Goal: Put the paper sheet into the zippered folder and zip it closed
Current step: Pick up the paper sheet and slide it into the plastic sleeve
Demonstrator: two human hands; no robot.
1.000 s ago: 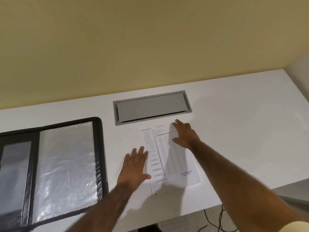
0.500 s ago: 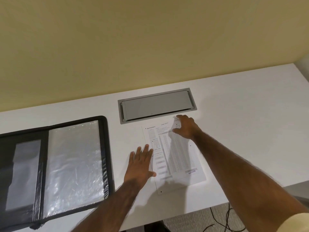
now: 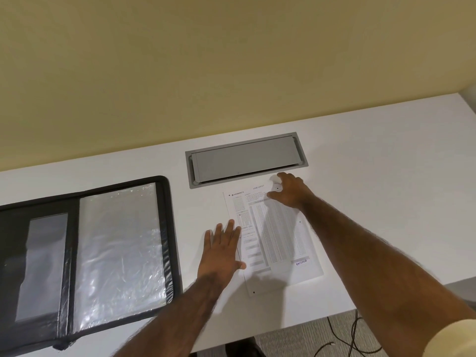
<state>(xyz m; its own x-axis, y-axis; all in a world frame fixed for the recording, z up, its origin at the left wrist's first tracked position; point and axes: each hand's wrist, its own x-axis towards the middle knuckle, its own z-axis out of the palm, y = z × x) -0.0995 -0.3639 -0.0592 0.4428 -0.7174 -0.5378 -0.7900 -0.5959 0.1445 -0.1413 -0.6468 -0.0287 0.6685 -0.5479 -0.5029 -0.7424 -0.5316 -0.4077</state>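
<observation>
A printed paper sheet (image 3: 275, 240) lies flat on the white desk (image 3: 386, 176), slightly turned. My left hand (image 3: 221, 251) rests flat, fingers spread, on the sheet's left edge. My right hand (image 3: 289, 189) is at the sheet's far right corner, where the corner curls up under the fingertips. To the left lies the black zippered folder (image 3: 85, 253), lying open with shiny clear plastic sleeves facing up. Its left part runs out of the frame.
A grey cable hatch (image 3: 246, 159) is set into the desk just behind the sheet. A beige wall stands behind the desk. Black cables (image 3: 353, 338) lie on the carpet below the desk's front edge.
My right hand has slid to the sheet's far right corner and curled its fingers there, lifting the corner a little. My left hand has stayed flat on the left edge.
</observation>
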